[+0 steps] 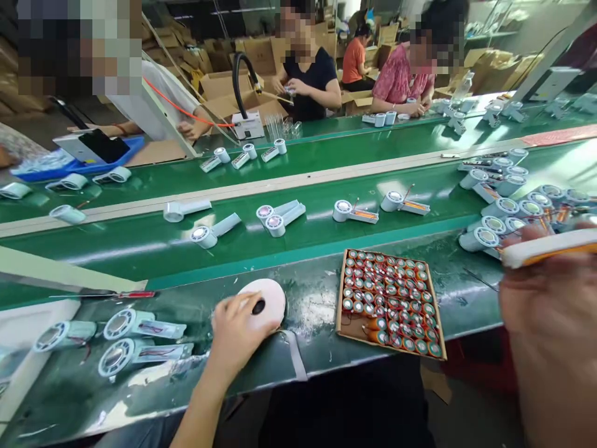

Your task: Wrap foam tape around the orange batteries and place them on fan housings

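My left hand [242,333] is closed round the edge of a white tape roll [273,298] that lies flat on the bench. A loose white tape end [295,356] runs from the roll to the bench's front edge. At the right edge my right hand [545,298], smeared by motion, is raised and grips a long white piece with an orange underside [550,246]; its kind is unclear. Between my hands sits a shallow cardboard box [357,325] of orange battery cells [387,298] with green ends and red wires.
Several light-blue fan housings [124,358] lie at the left, near a red-handled screwdriver [140,294]. More housings are piled at the right [485,238] and spaced along the green conveyor belt [233,205]. Across the belt, several people [310,81] sit among cardboard boxes.
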`<state>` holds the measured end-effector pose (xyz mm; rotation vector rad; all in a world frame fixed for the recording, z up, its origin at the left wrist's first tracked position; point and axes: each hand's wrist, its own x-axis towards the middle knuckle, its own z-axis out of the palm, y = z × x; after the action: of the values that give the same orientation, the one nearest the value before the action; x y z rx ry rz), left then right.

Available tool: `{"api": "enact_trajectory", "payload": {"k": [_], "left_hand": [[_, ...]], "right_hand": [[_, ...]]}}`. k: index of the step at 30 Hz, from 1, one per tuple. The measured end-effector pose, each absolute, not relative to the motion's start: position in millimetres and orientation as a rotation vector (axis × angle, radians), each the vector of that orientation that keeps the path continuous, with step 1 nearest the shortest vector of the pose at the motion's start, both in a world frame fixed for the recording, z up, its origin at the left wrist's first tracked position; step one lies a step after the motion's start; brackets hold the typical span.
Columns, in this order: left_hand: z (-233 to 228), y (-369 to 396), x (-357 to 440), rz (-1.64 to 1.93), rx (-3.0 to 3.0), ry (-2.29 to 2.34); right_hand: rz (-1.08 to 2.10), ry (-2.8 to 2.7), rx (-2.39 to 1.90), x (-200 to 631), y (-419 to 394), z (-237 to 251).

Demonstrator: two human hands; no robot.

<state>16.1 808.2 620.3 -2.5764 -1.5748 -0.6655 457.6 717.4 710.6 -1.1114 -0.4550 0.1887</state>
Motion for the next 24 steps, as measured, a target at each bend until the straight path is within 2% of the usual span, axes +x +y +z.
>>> {"api": "enact_trajectory", "payload": {"k": [3, 5, 8, 12, 16, 20, 24], "left_hand": [[635, 892, 61, -0.691, -2.565, -1.519], [645, 949, 103, -0.432, -2.56, -1.522], [648, 1001, 137, -0.112, -2.669, -1.431], [635, 1008, 130, -0.046, -2.865, -1.222], [624, 1014, 131, -0.022, -2.966, -1.228], [629, 1034, 142, 0.025, -3.041, -1.355], [637, 1040, 142, -0.024, -3.103, -1.499]], "right_hand": [[0.335, -0.563, -1.043, 444, 736, 683], [0.408, -0.574, -1.076, 432, 743, 672], [0.355, -0.588, -1.182, 434, 737, 672], [0.377, -0.743, -1.273, 452, 745, 684], [0.638, -1.142, -1.245, 433, 841, 682], [0.914, -1.555, -1.267, 387, 953, 648], [0.821, -1.936, -1.358, 365, 988, 614]]}}
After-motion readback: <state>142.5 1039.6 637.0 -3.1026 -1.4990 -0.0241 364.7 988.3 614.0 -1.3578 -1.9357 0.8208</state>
